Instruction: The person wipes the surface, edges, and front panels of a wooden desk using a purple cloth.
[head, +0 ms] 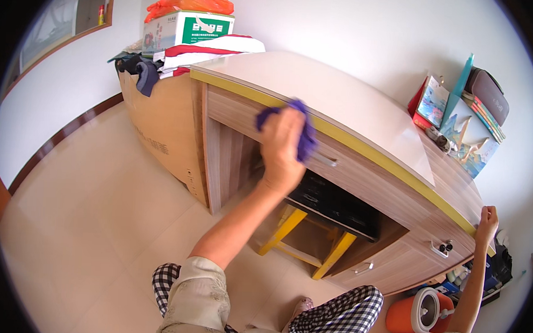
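Note:
My left hand [283, 149] has hold of a crumpled purple cloth [307, 137], which bunches out around the fingers. Hand and cloth are at the wood-grain drawer front [238, 108] of a desk, just below its yellow edge strip [366, 134]. Slight blur shows on the hand. Beside the cloth is a metal drawer handle [325, 159]. At the far right corner of the desktop [323, 88], my right hand [488, 224] rests with its fingers curled in. Nothing shows in that hand.
Under the desk stands a yellow-legged stool [290, 225] with a black top. A large cardboard box [165, 131] with clothes abuts the left side. Books and a pencil case [488, 96] lean at the wall. An orange mop bucket [402, 315] is at lower right.

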Demonstrator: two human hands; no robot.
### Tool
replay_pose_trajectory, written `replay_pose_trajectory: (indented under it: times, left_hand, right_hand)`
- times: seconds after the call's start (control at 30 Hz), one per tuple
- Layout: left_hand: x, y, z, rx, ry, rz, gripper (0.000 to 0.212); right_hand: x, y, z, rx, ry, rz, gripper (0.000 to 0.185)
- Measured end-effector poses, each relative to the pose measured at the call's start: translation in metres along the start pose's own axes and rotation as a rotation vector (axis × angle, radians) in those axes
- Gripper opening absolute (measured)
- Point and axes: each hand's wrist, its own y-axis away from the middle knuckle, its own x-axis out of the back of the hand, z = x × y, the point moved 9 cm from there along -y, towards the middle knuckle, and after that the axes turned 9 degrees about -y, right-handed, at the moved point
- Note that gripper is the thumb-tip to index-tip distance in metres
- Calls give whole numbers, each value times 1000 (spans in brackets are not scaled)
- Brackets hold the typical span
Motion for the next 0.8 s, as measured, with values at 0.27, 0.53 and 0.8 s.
replay_pose_trajectory:
  times: [0.27,0.53,0.8]
  left_hand:
    - [11,-16,-69,-227,-219,-27,50]
    - [48,-42,-292,409,-357,197,43]
    - [15,-5,-183,501,-93,312,41]
  right_hand:
    - [7,-14,28,116,21,7,21]
    - [4,-20,51,99,-6,-20,20]
    - [9,-26,55,139,17,0,19]
